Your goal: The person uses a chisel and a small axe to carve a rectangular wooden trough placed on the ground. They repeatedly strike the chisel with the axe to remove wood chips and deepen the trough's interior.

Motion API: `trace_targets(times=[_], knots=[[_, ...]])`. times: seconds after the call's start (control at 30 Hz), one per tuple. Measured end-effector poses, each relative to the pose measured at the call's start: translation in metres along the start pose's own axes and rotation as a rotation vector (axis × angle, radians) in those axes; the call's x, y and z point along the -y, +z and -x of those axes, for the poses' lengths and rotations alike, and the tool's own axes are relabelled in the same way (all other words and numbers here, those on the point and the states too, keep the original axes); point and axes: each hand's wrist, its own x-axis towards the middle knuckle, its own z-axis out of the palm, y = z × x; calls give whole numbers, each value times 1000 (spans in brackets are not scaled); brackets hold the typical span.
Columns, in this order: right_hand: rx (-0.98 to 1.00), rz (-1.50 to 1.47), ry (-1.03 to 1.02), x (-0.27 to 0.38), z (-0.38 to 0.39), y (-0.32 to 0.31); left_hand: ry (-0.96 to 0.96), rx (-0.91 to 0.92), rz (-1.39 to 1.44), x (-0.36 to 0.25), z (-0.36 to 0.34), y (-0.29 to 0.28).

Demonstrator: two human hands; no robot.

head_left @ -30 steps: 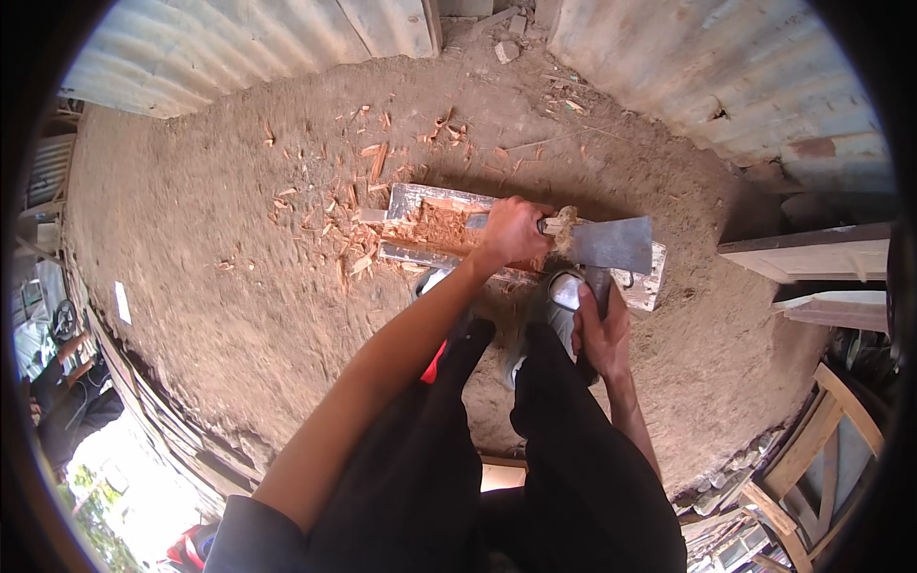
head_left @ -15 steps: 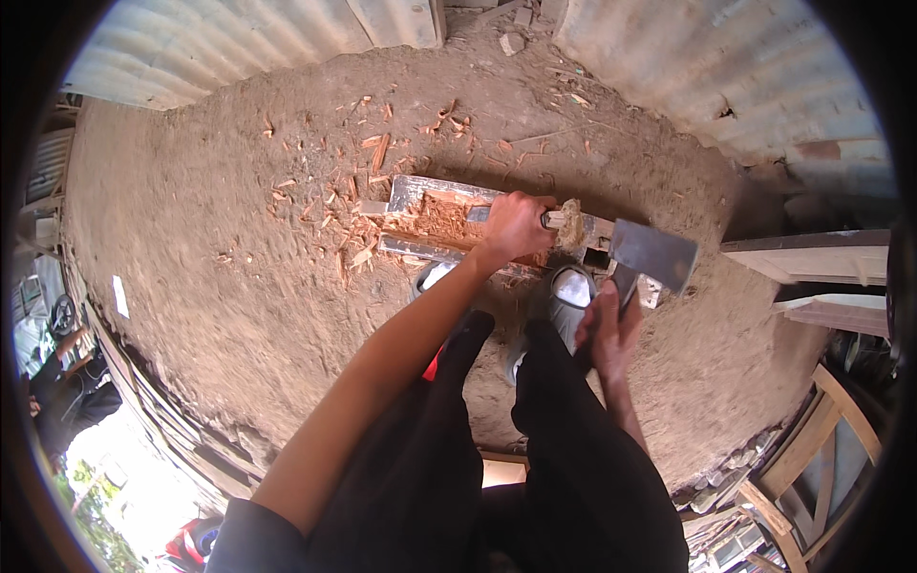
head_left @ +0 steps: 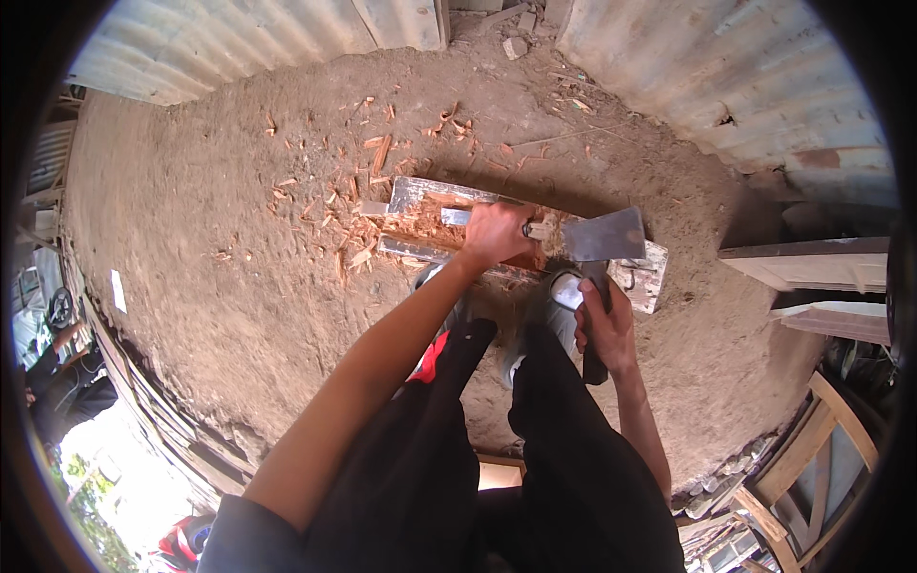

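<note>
My left hand point(head_left: 499, 235) is wrapped round a chisel point(head_left: 456, 218). Its metal blade points left into the shavings, and its worn wooden handle end sticks out to the right. My right hand point(head_left: 607, 329) grips the dark handle of a hatchet point(head_left: 607, 236) with a broad, flat head. That head lies close to the chisel's handle end; whether they touch I cannot tell. Beneath both tools is a weathered wooden board point(head_left: 645, 277), hollowed along its middle and paint-flaked at the edges. Reddish shavings fill the hollow. Part of the board is hidden by my hand and the hatchet.
Wood chips point(head_left: 380, 153) are strewn over the dirt floor point(head_left: 229, 325). My shoes point(head_left: 567, 290) stand at the board's near side. Corrugated metal sheets point(head_left: 258, 43) line the far side. Wooden panels point(head_left: 812, 263) and a wooden frame point(head_left: 812, 439) are at the right.
The hatchet has swung leftward to the chisel's handle end, my right hand with it. My left hand and the chisel have shifted slightly left. More of the board's right end shows.
</note>
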Motion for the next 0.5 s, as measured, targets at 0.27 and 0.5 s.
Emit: trace_targets(times=[0.27, 0.5], knots=[[-159, -346, -34, 17, 30, 4, 37, -178, 155, -2, 5, -2], [-170, -303, -35, 16, 52, -4, 316, 9, 306, -69, 8, 10]])
